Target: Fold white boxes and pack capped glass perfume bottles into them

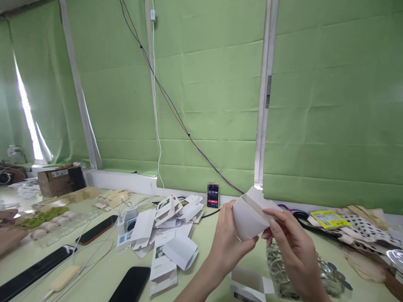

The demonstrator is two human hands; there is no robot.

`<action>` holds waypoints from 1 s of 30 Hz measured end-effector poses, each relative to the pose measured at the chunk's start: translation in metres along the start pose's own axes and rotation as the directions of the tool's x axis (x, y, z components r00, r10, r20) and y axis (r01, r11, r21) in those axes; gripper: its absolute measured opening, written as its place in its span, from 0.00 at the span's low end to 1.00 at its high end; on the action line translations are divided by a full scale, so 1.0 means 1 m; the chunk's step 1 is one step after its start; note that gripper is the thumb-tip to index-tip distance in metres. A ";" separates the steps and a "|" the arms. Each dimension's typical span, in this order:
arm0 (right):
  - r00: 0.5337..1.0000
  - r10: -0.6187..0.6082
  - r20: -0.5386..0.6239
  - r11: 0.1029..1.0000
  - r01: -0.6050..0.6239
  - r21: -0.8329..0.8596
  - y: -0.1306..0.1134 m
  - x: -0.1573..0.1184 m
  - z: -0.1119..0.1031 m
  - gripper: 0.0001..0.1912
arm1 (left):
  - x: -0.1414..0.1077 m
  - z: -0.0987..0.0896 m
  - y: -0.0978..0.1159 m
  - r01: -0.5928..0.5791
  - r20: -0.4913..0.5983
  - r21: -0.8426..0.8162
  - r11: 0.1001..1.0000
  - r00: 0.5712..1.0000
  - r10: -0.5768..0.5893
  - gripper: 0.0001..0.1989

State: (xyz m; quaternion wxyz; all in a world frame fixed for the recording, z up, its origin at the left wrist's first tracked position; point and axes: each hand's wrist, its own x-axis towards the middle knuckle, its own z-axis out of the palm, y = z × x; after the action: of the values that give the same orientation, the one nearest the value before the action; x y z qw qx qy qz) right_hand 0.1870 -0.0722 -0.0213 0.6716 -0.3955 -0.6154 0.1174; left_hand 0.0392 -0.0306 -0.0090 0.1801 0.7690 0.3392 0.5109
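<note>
My left hand (222, 243) is wrapped round a small white paper box (248, 220), thumb below and fingers along its left side. The box is tilted, with flaps standing up at its top. My right hand (294, 247) pinches the box's right edge between thumb and fingertips. Beneath my hands, another white box (247, 281) lies on the table, partly cut off by the frame. Next to it, partly hidden by my right hand, is a group of clear, shiny glass-like pieces (278, 268). Left of my hands is a loose pile of white printed boxes (165, 258), several of them flattened.
A lit phone (213, 195) stands against the wall. Dark phones (130, 285), a power bank (65, 278) and white cables lie left. At far left, a person's hand (11, 239) is near a clear tray (59, 233) of round items. A yellow packet (330, 219) rests on spotted cloth (371, 230).
</note>
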 end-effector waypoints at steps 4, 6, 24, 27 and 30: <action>0.996 0.091 -0.005 0.996 -0.091 -0.022 -0.005 0.002 0.002 0.16 | 0.001 -0.004 0.000 0.001 0.035 0.027 1.000 0.999 -0.001 0.31; 0.984 0.156 -0.084 0.988 -0.155 0.022 -0.008 0.003 0.003 0.20 | 0.001 -0.004 0.000 -0.031 0.059 0.042 0.999 0.998 0.029 0.30; 0.824 0.543 0.159 0.805 -0.565 0.181 0.000 0.010 -0.003 0.24 | -0.002 -0.001 -0.008 -0.259 0.244 0.037 0.965 0.939 0.242 0.41; 0.871 0.481 0.101 0.866 -0.490 0.102 0.000 0.012 -0.003 0.21 | -0.002 -0.003 -0.006 -0.234 0.237 0.041 0.971 0.947 0.218 0.39; 0.957 0.288 -0.032 0.957 -0.289 -0.027 0.003 0.015 -0.007 0.16 | -0.001 -0.003 -0.004 -0.190 0.210 0.050 0.981 0.962 0.175 0.38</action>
State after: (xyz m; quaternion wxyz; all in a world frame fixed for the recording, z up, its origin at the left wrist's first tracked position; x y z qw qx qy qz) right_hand 0.1974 -0.0636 -0.0117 0.6496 -0.4930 -0.5435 0.1991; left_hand 0.0346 -0.0286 -0.0103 0.1393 0.8513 0.2641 0.4314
